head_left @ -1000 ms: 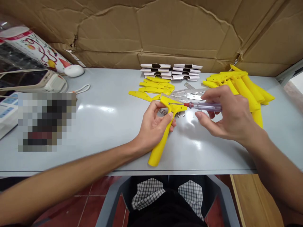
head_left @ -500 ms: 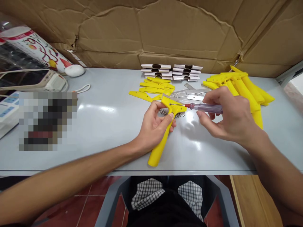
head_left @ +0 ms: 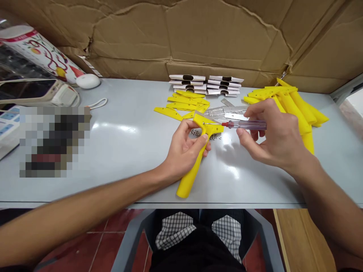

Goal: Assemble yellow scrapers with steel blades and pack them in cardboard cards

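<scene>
My left hand is wrapped round the neck of a yellow scraper handle, whose wide head points away from me. A metal blade edge shows along the top of that head. My right hand holds a clear purplish screwdriver by its grip, fingers pinched on it. The screwdriver's thin shaft lies across the head, its tip at a small screw on the left side. Small metal nuts lie on the table behind the handle, partly hidden by it.
Beyond my hands lie flat yellow pieces, metal blades and stacked white packets. More yellow handles are piled at the right. A white mouse, a phone and a printed bottle are at the left. Cardboard stands behind.
The view has shifted slightly. My right hand and the screwdriver have barely moved; its tip stays at the screw. My left hand keeps its hold on the handle.
</scene>
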